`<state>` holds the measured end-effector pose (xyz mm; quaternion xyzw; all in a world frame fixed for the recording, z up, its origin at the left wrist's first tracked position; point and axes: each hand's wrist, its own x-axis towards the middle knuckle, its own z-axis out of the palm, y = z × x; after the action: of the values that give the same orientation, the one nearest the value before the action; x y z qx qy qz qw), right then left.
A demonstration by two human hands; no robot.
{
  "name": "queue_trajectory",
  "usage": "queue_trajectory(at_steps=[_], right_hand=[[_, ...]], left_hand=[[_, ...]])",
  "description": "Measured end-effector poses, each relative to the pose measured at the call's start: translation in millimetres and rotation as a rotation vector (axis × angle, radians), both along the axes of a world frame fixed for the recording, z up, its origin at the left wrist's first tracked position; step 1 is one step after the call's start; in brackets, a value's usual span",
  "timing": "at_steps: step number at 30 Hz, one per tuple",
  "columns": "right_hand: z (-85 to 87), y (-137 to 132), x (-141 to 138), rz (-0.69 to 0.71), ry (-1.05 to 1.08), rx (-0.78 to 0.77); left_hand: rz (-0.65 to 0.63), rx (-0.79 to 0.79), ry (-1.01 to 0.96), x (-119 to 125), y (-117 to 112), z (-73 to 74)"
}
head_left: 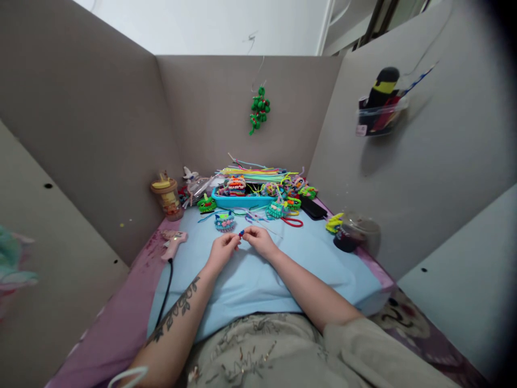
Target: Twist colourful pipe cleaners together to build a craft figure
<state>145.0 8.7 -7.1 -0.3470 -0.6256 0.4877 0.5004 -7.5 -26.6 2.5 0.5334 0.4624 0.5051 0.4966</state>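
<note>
My left hand (224, 249) and my right hand (260, 241) meet over the blue cloth, fingertips pinched together. Between them sits a small dark blue and red piece (241, 234), too small to tell its kind; both hands grip it. Just beyond my left hand lies a blue fuzzy figure (225, 222) with a pink and purple front. A pink glue gun (174, 245) with a black cord rests to the left of my left hand. Past my right hand are a teal fuzzy figure (277, 209) and a red loop (292, 221).
A blue tray (244, 202) at the back holds fuzzy figures, with colourful pipe cleaners (258, 175) behind. A cup (168, 199) stands back left; a black phone-like object (313, 207) and a dark clear-topped container (349, 237) lie right. Grey panels (210, 108) enclose the table.
</note>
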Motion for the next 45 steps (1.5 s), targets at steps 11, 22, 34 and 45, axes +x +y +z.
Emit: queue_trajectory(at_steps=[11, 22, 34, 45], right_hand=[[-0.1, -0.7, 0.5, 0.051, -0.008, -0.017], [-5.7, 2.0, 0.1, 0.038, -0.039, -0.007], [-4.5, 2.5, 0.5, -0.028, -0.102, -0.009], [-3.2, 0.0, 0.5, 0.022, -0.025, -0.047]], left_hand=[[-0.311, -0.311, -0.290, -6.4, 0.0, 4.8], [-0.349, -0.336, -0.229, -4.1, 0.4, 1.4], [0.042, -0.003, 0.036, -0.8, 5.0, -5.0], [-0.029, -0.098, -0.106, 0.8, 4.9, -6.0]])
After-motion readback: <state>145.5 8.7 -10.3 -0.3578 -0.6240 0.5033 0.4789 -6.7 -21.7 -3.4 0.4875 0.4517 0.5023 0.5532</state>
